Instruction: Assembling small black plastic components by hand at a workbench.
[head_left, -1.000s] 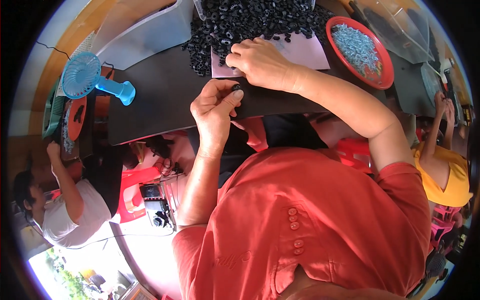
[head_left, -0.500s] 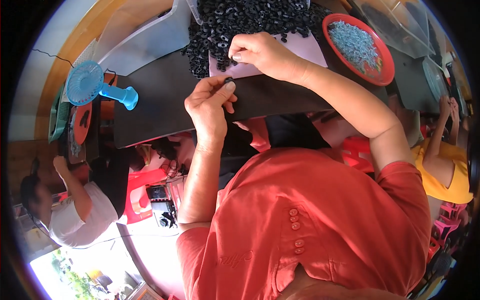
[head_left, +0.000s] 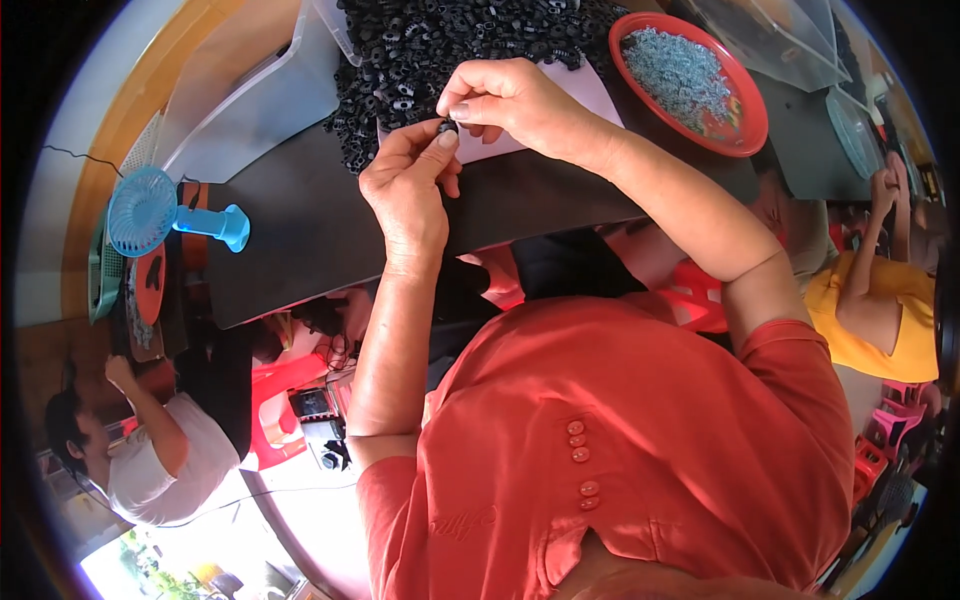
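My left hand [head_left: 408, 185] pinches a small black plastic part [head_left: 447, 126] between thumb and forefinger, above the front of the dark table [head_left: 300, 240]. My right hand [head_left: 500, 100] meets it from the right, thumb and forefinger closed together at the top of that part. Whatever those right fingertips hold is too small to make out. Behind both hands spreads a large heap of similar black parts [head_left: 450, 50], some lying on a pale pink sheet [head_left: 590, 95].
A red round tray [head_left: 757, 140] of small shiny clear-bluish pieces [head_left: 680, 80] stands right of the heap. At left are a translucent bin [head_left: 260, 100] and a blue fan [head_left: 145, 212]. Two other people sit nearby, in a white shirt [head_left: 175, 465] at left and yellow [head_left: 865, 310] at right.
My right hand has left the edge of the heap and come to the black part in my left hand. The whole view has shifted slightly.
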